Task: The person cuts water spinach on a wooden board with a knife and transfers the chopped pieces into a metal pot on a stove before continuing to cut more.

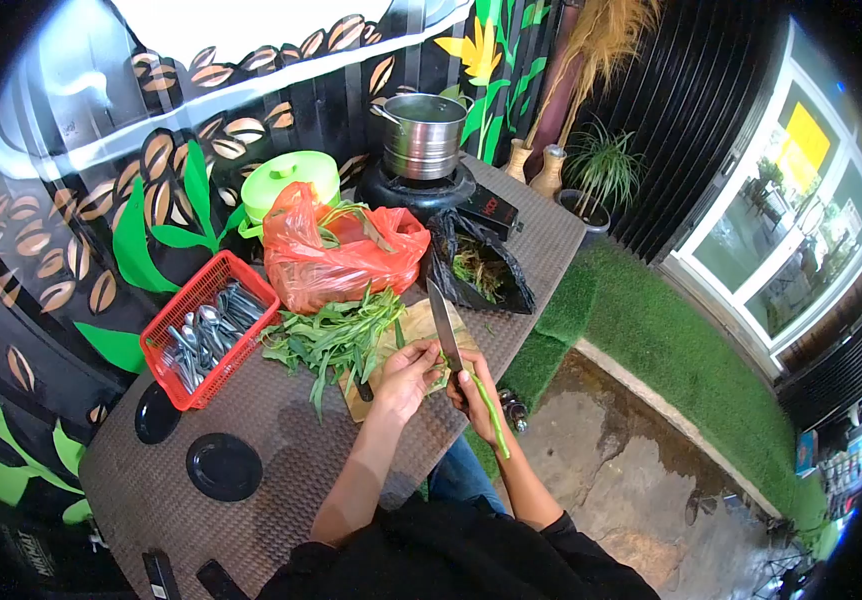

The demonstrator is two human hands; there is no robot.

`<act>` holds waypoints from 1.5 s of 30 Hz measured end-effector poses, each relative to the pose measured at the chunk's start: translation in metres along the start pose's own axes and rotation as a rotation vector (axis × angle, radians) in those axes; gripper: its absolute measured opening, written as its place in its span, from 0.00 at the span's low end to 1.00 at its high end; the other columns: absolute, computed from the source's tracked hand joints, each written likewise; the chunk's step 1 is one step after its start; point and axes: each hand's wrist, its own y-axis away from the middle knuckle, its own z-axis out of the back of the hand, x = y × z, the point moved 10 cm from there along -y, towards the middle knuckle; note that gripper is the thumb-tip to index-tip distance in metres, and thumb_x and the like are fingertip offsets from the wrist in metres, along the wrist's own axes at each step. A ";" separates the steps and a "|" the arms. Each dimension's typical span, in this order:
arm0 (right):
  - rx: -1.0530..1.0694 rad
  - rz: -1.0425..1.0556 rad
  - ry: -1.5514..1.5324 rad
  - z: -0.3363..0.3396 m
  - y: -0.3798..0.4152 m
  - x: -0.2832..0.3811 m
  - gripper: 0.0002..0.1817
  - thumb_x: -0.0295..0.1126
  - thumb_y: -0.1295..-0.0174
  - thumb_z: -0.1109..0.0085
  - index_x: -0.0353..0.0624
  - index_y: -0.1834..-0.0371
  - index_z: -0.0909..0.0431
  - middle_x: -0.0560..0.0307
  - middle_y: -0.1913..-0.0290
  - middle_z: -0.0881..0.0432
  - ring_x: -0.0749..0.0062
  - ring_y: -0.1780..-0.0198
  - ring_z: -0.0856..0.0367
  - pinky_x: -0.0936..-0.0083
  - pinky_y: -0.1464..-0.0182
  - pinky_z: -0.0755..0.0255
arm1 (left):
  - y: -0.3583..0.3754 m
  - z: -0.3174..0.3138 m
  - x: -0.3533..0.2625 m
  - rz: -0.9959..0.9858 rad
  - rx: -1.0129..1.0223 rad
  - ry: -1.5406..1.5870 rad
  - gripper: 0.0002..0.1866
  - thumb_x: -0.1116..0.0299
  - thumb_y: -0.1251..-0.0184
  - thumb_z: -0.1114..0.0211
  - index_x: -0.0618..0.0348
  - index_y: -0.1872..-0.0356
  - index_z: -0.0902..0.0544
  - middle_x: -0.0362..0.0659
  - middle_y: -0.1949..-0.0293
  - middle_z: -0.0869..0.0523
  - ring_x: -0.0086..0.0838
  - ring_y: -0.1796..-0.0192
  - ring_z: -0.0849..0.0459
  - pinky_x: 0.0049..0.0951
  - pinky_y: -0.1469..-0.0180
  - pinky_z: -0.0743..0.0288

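Note:
My right hand (477,392) is closed round the handle of a kitchen knife (444,322), its blade pointing up and away from me. A long green vegetable stem (489,409) runs from my left fingers past the knife and hangs over my right wrist. My left hand (409,380) pinches the upper end of that stem close to the blade. Under my hands lies a wooden cutting board (419,322), partly hidden. A pile of leafy greens (336,335) rests beside and over its left side. A dark handle (364,391) shows on the board by my left hand.
Behind the greens stands a red plastic bag (341,262); right of it, a black bag (481,270) holds plant scraps. A steel pot (419,140) sits on a stove (401,192) near a green lidded pot (289,180). Leftward are a cutlery basket (188,392) and black plates (224,467).

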 end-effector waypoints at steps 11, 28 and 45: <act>-0.109 0.158 0.226 -0.001 -0.002 0.008 0.18 0.39 0.30 0.57 0.46 0.41 0.35 0.63 0.72 0.32 0.79 0.71 0.35 0.80 0.67 0.39 | 0.005 0.010 0.011 0.050 -0.075 0.108 0.06 0.67 0.33 0.38 0.57 0.60 0.19 0.35 0.66 0.18 0.14 0.68 0.25 0.14 0.73 0.37; -0.047 0.032 0.122 -0.007 -0.003 0.002 0.17 0.40 0.29 0.57 0.46 0.41 0.37 0.63 0.70 0.32 0.81 0.69 0.36 0.82 0.65 0.39 | 0.006 0.011 0.005 0.035 -0.131 0.044 0.04 0.68 0.31 0.41 0.55 0.59 0.22 0.34 0.66 0.20 0.14 0.70 0.27 0.14 0.73 0.36; -0.127 0.096 0.327 0.001 -0.009 -0.005 0.16 0.37 0.29 0.56 0.46 0.42 0.39 0.57 0.68 0.29 0.74 0.67 0.31 0.75 0.63 0.34 | 0.006 0.004 0.005 0.040 -0.037 -0.011 0.03 0.69 0.32 0.39 0.55 0.64 0.20 0.33 0.64 0.19 0.16 0.67 0.25 0.17 0.69 0.34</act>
